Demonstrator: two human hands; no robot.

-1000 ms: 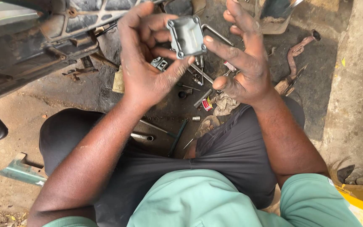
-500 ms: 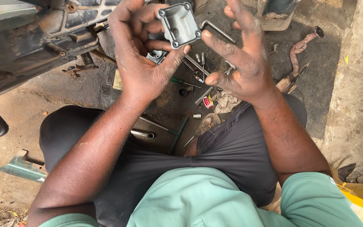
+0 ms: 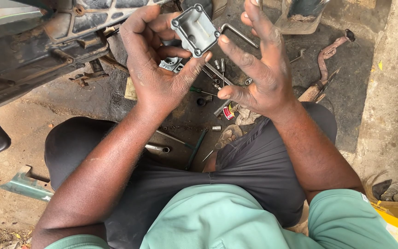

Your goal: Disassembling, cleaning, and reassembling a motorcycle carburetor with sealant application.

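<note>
A small square grey metal cover (image 3: 194, 29) with bolt holes at its corners is held up in front of me. My left hand (image 3: 155, 64) grips it between thumb and fingers, hollow side facing me. My right hand (image 3: 259, 62) is spread beside it, one fingertip touching the cover's right edge. A bent hex key (image 3: 238, 33) shows between the cover and my right fingers; I cannot tell whether the right hand holds it.
A dirty engine and frame (image 3: 47, 37) fill the upper left. Sockets, bolts and screwdrivers (image 3: 213, 76) lie scattered on the oily ground between my knees. A rusty bent lever (image 3: 328, 50) lies at right, a green panel piece (image 3: 24, 184) at left.
Both hands have lifted the cover slightly up and left in view. The cover has tilted a little, and my right fingers stay against its edge.
</note>
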